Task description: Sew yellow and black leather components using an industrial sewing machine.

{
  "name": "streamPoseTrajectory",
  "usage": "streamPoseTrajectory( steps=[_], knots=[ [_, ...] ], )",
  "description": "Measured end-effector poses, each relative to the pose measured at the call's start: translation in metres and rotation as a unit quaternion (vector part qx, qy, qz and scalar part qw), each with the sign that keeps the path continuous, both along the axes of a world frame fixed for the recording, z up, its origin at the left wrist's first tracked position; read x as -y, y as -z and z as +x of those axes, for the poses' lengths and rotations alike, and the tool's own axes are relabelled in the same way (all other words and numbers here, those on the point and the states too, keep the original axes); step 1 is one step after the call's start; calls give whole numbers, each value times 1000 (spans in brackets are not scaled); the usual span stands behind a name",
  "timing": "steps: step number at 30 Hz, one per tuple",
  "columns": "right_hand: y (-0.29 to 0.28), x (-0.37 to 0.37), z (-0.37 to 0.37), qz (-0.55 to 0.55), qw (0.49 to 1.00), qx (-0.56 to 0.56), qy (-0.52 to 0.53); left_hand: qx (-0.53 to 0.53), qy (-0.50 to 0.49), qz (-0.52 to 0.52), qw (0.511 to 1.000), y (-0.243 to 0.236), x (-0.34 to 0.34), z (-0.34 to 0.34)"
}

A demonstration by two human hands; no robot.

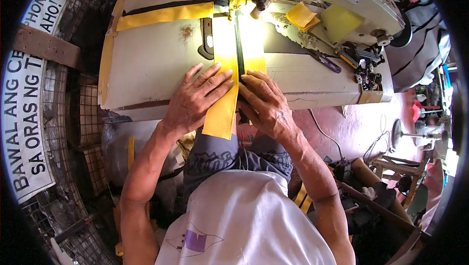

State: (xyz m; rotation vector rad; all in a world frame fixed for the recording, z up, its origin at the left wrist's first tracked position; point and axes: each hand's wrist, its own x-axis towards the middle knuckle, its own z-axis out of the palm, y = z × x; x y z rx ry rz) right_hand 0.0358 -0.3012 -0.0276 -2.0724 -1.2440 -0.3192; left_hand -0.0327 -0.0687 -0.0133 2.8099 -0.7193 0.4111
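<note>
Touching yel. strip (221, 113), blk-lettered sign (24, 133) L.

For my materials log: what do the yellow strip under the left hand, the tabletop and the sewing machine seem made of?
Yellow strip: perhaps fabric or felt; matte, evenly coloured, thin-edged.
Tabletop: likely coated board; pale, scuffed, with a brownish patch.
Sewing machine: probably painted metal; cream, smooth, rounded.

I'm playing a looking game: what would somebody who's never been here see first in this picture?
Probably the bright light glaring near the top middle, at the machine. Next might come the two yellow strips running down from it toward the person, with a black strip between them. Then perhaps the big white sign with black letters on the far left.
</note>
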Motion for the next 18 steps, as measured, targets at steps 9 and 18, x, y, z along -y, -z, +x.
streamPoseTrajectory(
  steps=[9, 18],
  knots=[
    [1, -3, 3, 12, 1000, 18, 3, 6, -1, -17, 1000, -5, 2, 5],
    [-15, -4, -2, -23, 999, 22, -9, -107, 52, -57, 991, -25, -18, 25]
  ],
)
